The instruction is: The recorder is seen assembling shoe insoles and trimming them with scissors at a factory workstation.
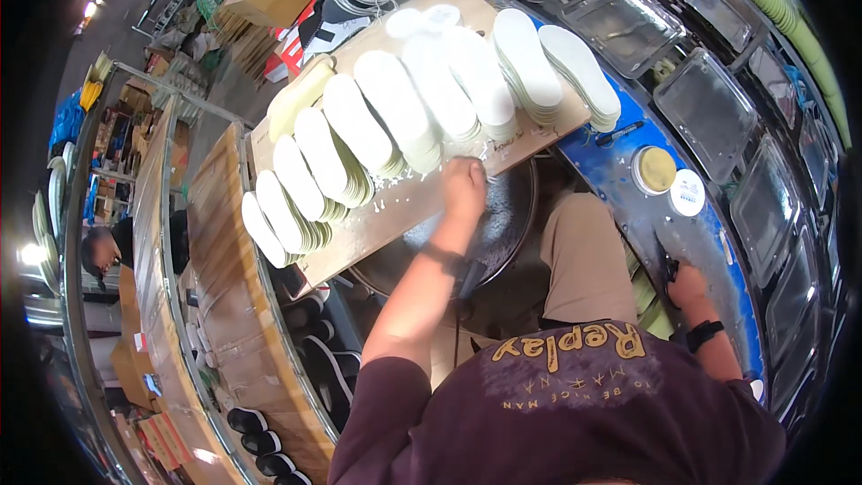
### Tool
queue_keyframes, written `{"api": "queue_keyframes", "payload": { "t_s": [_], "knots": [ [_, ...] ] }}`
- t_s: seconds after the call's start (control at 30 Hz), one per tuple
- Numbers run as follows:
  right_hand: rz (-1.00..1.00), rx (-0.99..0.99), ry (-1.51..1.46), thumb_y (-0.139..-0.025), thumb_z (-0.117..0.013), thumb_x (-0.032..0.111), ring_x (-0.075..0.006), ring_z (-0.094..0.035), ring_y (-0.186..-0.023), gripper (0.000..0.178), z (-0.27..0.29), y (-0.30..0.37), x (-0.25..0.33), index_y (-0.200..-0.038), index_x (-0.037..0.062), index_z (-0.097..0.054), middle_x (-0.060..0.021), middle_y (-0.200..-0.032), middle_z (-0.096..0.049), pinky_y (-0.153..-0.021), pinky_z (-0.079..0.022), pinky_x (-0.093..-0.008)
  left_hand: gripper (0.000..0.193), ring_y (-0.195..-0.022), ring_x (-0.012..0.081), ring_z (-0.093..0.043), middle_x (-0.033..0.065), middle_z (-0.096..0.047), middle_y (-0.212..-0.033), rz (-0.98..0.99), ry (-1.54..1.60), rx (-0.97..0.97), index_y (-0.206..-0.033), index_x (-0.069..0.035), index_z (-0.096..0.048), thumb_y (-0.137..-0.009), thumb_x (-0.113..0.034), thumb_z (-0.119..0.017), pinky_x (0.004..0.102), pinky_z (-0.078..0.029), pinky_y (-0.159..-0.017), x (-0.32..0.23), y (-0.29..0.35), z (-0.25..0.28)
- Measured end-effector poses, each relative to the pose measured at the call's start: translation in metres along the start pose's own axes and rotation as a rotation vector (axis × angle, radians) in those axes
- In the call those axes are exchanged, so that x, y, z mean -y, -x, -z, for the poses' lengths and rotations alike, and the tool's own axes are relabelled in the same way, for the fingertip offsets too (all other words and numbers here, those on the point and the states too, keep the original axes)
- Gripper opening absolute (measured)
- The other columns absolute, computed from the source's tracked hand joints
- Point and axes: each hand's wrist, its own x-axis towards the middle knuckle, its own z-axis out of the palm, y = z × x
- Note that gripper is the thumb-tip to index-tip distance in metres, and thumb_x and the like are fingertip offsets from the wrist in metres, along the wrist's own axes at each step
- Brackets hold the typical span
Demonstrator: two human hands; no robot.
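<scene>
My left hand [465, 187] is closed at the near edge of a brown board [409, 207]. What it holds, if anything, is hidden. Just beyond it stand stacks of white shoe insoles [392, 103], set side by side in a slanting row across the board. Small white scraps [382, 202] lie scattered near my left hand. Off to the right, my right hand [690, 287] is closed at the blue table [660, 216]. A small dark thing [672, 268] shows at its fingers, too small to name.
A round tub [516, 216] stands under the board. On the blue table are an open tin with yellowish content [654, 169], a white lid [688, 192] and a black marker [620, 133]. Dark trays [709, 112] line the right. Long wrapped tables [238, 278] and black shoes [260, 442] are at left.
</scene>
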Motion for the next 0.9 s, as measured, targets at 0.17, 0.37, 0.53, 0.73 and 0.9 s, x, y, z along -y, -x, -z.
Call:
{"api": "queue_keyframes", "payload": {
  "t_s": [0.17, 0.37, 0.53, 0.73, 0.9],
  "knots": [
    [0.026, -0.018, 0.02, -0.072, -0.061, 0.01, -0.0423, -0.064, -0.087, 0.024, -0.002, -0.001, 0.0, -0.095, 0.0019, -0.06, -0.0242, -0.089, -0.066, -0.076, -0.051, -0.0505, 0.024, -0.108, 0.04, -0.058, 0.0218, -0.052, -0.13, -0.098, -0.225, -0.269, -0.099, -0.002, -0.064, -0.083, -0.019, -0.06, 0.0447, -0.047, -0.092, -0.003, -0.004, -0.005],
    [0.031, -0.022, 0.027, -0.073, -0.061, 0.01, -0.042, -0.063, -0.088, 0.022, -0.008, -0.003, -0.005, -0.094, 0.0012, -0.06, -0.0237, -0.088, -0.066, -0.077, -0.05, -0.0504, 0.03, -0.107, 0.0422, -0.058, 0.0288, -0.039, -0.14, 0.22, -0.263, -0.044, -0.107, -0.003, -0.054, -0.084, -0.021, -0.057, 0.0481, -0.048, -0.09, -0.021, -0.025, 0.004],
    [0.024, -0.013, 0.043, -0.073, -0.061, 0.01, -0.0415, -0.063, -0.088, 0.023, -0.008, 0.001, -0.009, -0.094, 0.0005, -0.06, -0.0236, -0.089, -0.066, -0.078, -0.05, -0.0493, 0.021, -0.095, 0.0409, -0.061, 0.0231, -0.061, -0.109, 0.16, -0.33, -0.051, -0.098, -0.003, -0.058, -0.084, -0.019, -0.057, 0.0486, -0.049, -0.081, -0.037, -0.027, 0.007],
    [0.046, -0.016, 0.019, -0.072, -0.063, 0.011, -0.0415, -0.063, -0.086, 0.024, -0.008, -0.002, -0.007, -0.093, 0.0001, -0.06, -0.0236, -0.088, -0.066, -0.079, -0.05, -0.0489, 0.028, -0.11, 0.0341, -0.055, 0.0133, -0.066, -0.106, -0.27, -0.25, -0.128, -0.107, -0.003, -0.064, -0.082, -0.015, -0.064, 0.0437, -0.041, -0.096, -0.027, -0.012, -0.013],
    [0.073, -0.044, 0.025, -0.07, -0.063, 0.009, -0.0418, -0.063, -0.085, 0.024, -0.015, -0.008, -0.011, -0.092, -0.0002, -0.059, -0.0239, -0.086, -0.065, -0.078, -0.05, -0.0489, 0.037, -0.124, 0.0379, -0.045, 0.0167, -0.052, -0.13, -0.358, -0.135, 0.01, -0.115, -0.003, -0.062, -0.08, -0.012, -0.066, 0.0444, -0.036, -0.104, -0.007, 0.003, -0.021]
  ]
}}
